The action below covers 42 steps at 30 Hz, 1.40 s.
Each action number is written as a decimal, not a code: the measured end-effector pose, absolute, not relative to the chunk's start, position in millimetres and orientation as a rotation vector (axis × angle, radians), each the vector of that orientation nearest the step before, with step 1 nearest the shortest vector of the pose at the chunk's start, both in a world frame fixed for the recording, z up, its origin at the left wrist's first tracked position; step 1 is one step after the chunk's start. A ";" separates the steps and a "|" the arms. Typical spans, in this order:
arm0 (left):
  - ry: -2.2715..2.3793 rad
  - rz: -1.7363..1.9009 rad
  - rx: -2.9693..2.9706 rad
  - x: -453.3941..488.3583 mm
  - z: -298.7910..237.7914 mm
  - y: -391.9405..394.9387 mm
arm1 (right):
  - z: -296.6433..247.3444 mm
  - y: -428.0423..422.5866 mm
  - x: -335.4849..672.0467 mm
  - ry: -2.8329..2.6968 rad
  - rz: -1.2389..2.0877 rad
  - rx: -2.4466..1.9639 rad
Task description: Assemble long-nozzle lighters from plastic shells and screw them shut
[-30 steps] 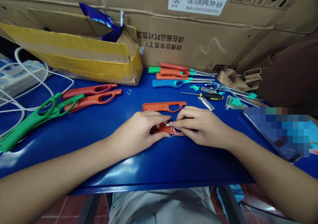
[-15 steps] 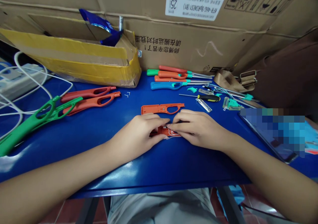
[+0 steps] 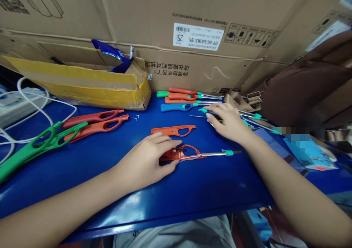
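Observation:
My left hand (image 3: 155,156) is closed around the rear of an opened orange lighter half (image 3: 188,153), fingers on its far side and thumb on the near side. Thin white wires and a dark part show inside it. A metal tube (image 3: 214,154) with a teal collar extends from its front. The matching orange shell half (image 3: 173,130) lies just beyond. My right hand (image 3: 229,119) is over the loose parts, thumb and forefinger apart beside a small teal trigger (image 3: 202,110). It covers most of a screwdriver (image 3: 196,116), whose shaft sticks out.
Several assembled lighters (image 3: 177,107) lie at the back. Red, orange and green shells (image 3: 41,141) are at left, with small white pieces (image 3: 136,117) nearby. Behind are a yellow-taped box (image 3: 110,90) and large carton (image 3: 154,17). White cables (image 3: 30,101) lie left, a phone (image 3: 275,145) right.
My right hand has left the opened lighter half and moved right and away to the loose parts. My left hand stays on the lighter, whose metal tube now shows. The view has shifted.

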State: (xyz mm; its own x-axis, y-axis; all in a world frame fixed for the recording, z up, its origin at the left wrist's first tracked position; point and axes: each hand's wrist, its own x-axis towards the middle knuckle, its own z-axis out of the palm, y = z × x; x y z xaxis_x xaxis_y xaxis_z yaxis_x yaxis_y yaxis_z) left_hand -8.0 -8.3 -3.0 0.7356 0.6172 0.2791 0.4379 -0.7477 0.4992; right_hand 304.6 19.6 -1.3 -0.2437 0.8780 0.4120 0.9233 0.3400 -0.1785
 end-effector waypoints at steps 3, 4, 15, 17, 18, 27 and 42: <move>0.812 0.601 2.538 -8.6 0.2 -8.5 | -11.0 19.3 295.6 -2.267 -0.126 -1.674; 0.817 0.602 2.540 -9.1 0.7 -8.4 | -13.5 19.6 293.4 -2.261 -0.094 -1.684; 0.832 0.696 2.482 -10.3 1.4 -7.7 | -10.0 26.4 288.2 -1.881 0.103 -1.453; 0.832 0.766 2.429 -8.8 1.6 -8.8 | -6.0 21.6 280.8 -1.812 0.196 -1.395; 0.828 0.802 2.403 -7.9 1.5 -9.5 | -3.9 17.8 275.6 -1.791 0.261 -1.368; 0.790 0.987 2.179 0.8 1.3 -12.1 | 5.9 -20.8 224.5 -1.283 1.516 -0.994; 0.889 0.697 1.768 5.0 7.4 -14.4 | 8.5 -34.1 221.6 -1.629 1.218 -0.863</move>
